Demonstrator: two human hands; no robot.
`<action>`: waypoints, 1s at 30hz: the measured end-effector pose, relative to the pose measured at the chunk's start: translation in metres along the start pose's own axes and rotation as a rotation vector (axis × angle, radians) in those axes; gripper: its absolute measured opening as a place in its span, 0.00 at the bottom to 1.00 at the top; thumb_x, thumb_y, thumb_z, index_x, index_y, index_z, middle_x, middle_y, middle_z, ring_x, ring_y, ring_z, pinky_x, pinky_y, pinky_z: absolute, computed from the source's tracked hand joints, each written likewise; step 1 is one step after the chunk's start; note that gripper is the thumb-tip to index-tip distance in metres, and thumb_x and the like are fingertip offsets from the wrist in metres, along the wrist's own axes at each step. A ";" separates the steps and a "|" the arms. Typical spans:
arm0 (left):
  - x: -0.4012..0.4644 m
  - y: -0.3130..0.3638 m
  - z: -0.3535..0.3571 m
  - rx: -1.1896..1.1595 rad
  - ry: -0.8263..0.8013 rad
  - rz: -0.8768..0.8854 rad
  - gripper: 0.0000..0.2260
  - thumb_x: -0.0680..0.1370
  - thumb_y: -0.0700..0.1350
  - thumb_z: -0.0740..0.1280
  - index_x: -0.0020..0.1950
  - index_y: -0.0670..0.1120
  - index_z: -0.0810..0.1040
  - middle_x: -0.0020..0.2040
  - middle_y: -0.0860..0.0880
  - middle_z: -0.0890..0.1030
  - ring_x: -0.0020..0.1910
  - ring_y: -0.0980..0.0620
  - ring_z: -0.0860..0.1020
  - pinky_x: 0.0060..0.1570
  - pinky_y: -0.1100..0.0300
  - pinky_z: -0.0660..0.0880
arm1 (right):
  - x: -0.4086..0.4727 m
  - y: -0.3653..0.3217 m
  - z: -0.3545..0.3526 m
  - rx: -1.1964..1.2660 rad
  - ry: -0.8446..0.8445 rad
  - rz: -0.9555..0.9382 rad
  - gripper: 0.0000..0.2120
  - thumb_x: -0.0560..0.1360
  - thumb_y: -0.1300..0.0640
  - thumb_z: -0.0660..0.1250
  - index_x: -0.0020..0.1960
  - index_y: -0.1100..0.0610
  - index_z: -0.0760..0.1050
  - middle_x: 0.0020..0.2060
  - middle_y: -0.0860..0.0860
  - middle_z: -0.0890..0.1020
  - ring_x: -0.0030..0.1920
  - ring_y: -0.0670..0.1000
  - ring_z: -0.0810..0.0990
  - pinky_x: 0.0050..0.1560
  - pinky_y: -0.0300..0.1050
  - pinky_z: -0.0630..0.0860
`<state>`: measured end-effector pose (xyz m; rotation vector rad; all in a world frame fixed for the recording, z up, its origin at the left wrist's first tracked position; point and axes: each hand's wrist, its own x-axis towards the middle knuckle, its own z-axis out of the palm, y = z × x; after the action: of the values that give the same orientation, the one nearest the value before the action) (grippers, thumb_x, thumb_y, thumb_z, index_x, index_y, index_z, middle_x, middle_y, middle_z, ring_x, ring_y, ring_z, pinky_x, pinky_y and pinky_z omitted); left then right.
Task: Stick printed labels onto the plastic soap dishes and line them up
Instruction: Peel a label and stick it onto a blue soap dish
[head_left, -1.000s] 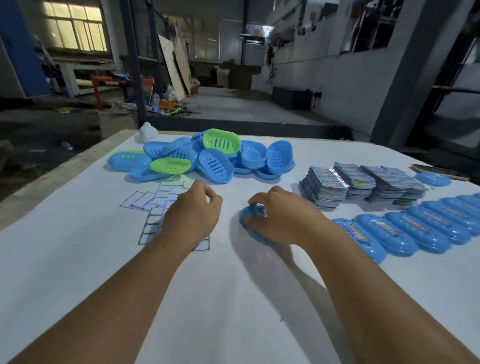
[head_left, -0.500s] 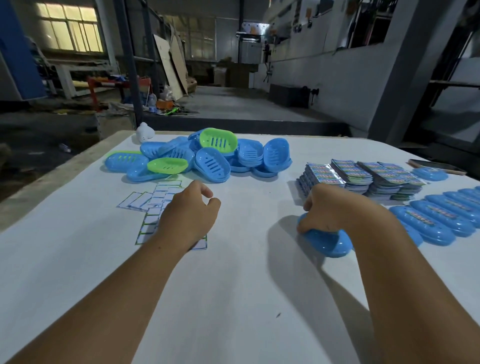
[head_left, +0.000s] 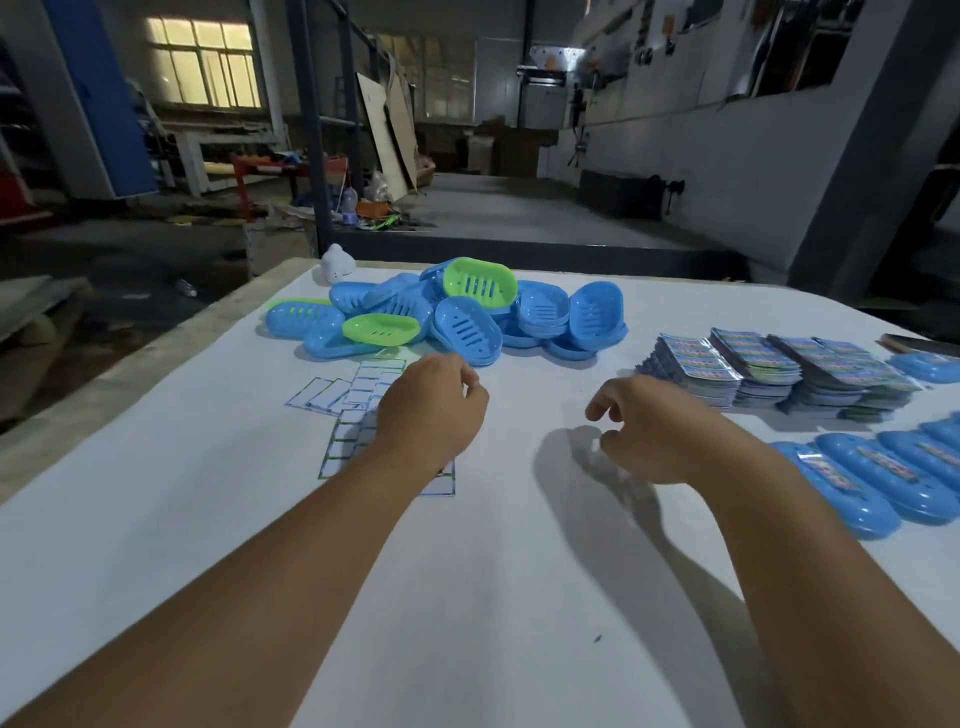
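A heap of blue and green soap dishes (head_left: 467, 325) lies at the far middle of the white table (head_left: 467, 597). Stacks of colourful printed labels (head_left: 769, 366) sit to its right. A row of labelled blue dishes (head_left: 852, 496) runs along the right side. My left hand (head_left: 431, 410) hovers with curled fingers over sheets of small white stickers (head_left: 345, 402); what is under its fingers is hidden. My right hand (head_left: 652, 431) hangs above the table left of the row, fingers loosely bent and holding nothing.
A small white object (head_left: 337, 262) stands at the table's far left corner. One more blue dish (head_left: 930, 366) and a dark flat item (head_left: 919, 343) lie at the far right. The table's left edge drops to the workshop floor.
My right hand carried a blue dish to the right, set it at the near end of the row, let go and drew back left. My left hand stayed over the sticker sheets.
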<state>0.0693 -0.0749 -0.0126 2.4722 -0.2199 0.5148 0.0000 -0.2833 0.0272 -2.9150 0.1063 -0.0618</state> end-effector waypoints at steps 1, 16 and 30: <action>0.008 0.004 0.002 0.037 -0.003 0.031 0.09 0.78 0.48 0.64 0.56 0.50 0.81 0.56 0.50 0.80 0.55 0.48 0.78 0.54 0.51 0.76 | 0.000 -0.002 0.002 0.002 -0.001 -0.017 0.18 0.75 0.58 0.66 0.64 0.49 0.77 0.58 0.50 0.77 0.54 0.53 0.78 0.49 0.44 0.74; 0.067 0.021 0.042 0.327 0.025 0.043 0.10 0.80 0.48 0.63 0.58 0.49 0.80 0.54 0.47 0.83 0.56 0.44 0.78 0.52 0.52 0.72 | 0.003 -0.004 0.012 0.031 0.025 -0.107 0.17 0.78 0.49 0.67 0.66 0.48 0.75 0.59 0.47 0.78 0.59 0.51 0.76 0.50 0.42 0.69; 0.059 0.019 0.011 -0.488 0.269 -0.292 0.05 0.79 0.43 0.63 0.47 0.46 0.78 0.40 0.52 0.79 0.40 0.51 0.77 0.39 0.60 0.70 | 0.002 -0.007 0.017 0.123 0.032 -0.132 0.17 0.77 0.46 0.67 0.65 0.47 0.75 0.52 0.42 0.76 0.50 0.47 0.73 0.51 0.43 0.70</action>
<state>0.1209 -0.0989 0.0137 1.8960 0.1135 0.5796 0.0031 -0.2733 0.0124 -2.7954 -0.0817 -0.1317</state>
